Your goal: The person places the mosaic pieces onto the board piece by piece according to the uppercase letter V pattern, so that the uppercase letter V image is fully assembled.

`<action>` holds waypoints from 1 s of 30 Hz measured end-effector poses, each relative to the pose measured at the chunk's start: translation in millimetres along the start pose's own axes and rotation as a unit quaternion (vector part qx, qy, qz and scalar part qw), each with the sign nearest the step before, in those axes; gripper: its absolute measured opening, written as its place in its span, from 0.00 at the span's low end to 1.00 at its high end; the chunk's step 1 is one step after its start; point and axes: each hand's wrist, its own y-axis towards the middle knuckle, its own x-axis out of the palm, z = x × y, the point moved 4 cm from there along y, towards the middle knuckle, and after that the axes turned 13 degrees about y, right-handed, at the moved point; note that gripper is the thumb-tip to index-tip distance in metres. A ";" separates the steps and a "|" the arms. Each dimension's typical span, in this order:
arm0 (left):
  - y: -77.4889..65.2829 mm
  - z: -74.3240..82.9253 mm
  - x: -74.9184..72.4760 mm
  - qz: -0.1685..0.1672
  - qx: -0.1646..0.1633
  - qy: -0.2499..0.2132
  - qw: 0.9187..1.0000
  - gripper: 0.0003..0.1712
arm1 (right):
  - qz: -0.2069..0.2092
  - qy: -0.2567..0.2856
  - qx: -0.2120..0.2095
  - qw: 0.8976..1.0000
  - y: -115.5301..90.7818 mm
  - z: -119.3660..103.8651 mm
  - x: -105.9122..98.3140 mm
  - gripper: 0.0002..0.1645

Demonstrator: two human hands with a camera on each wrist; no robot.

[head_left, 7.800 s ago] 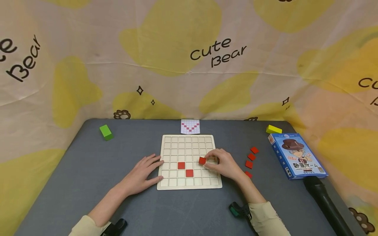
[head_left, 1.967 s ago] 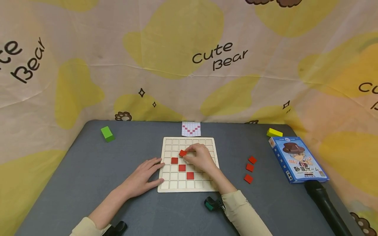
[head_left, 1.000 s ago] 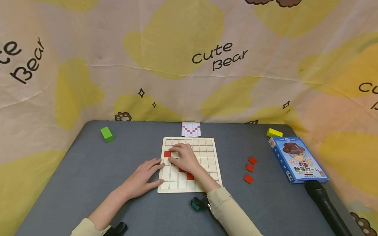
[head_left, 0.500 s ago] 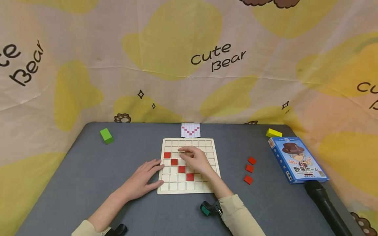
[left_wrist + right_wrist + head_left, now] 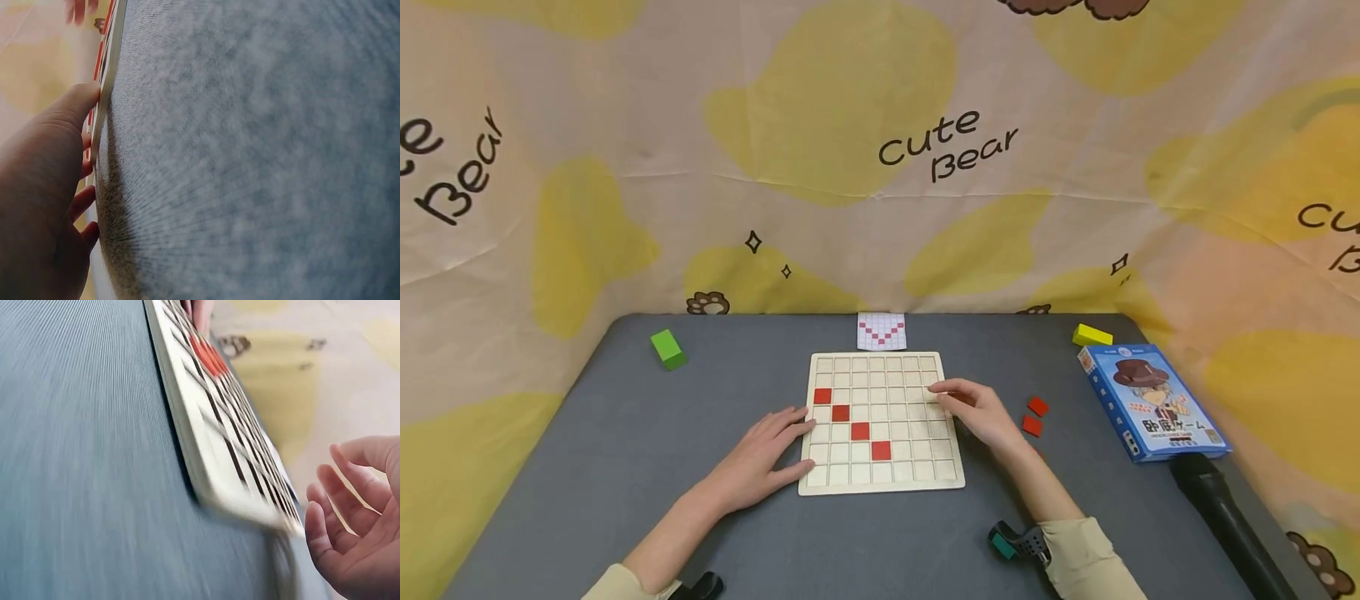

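A cream grid board (image 5: 917,475) lies on the table, with red square tiles (image 5: 860,431) in several of its cells along a diagonal running down from the left. My left hand (image 5: 760,458) rests at the board's left edge with fingers spread, fingertips touching the rim. In the left wrist view the thumb (image 5: 81,103) is against the board's side. Over the right edge of the board hovers my right hand (image 5: 981,412), its fingers loosely bent. No tile shows between those fingers in the right wrist view. Two loose red tiles (image 5: 1037,407) are visible beyond this hand.
Behind the board stands a small card (image 5: 882,332) with a V of red squares. A green block (image 5: 668,349) sits at far left. To the right are a yellow block (image 5: 1092,335), a blue game box (image 5: 1153,404) and a black microphone (image 5: 1228,517).
My right hand let go of a red tile in the leftmost column and moved right across the board. The nearest loose tile is now out of sight by the forearm. The left hand stayed put.
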 end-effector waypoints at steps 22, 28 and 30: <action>0.3 -0.5 0.5 0.013 0.002 -0.002 1.000 0.36 | 0.072 -0.277 -0.059 0.956 -39.1 6.4 -124.9 0.16; 0.4 -1.6 -0.2 0.009 0.002 -0.004 1.000 0.37 | 0.028 -0.251 -0.076 0.965 -32.3 8.8 -112.1 0.17; 0.1 -1.4 0.4 0.003 0.000 -0.001 1.000 0.37 | 0.031 -0.258 -0.085 0.962 -32.0 8.9 -109.6 0.17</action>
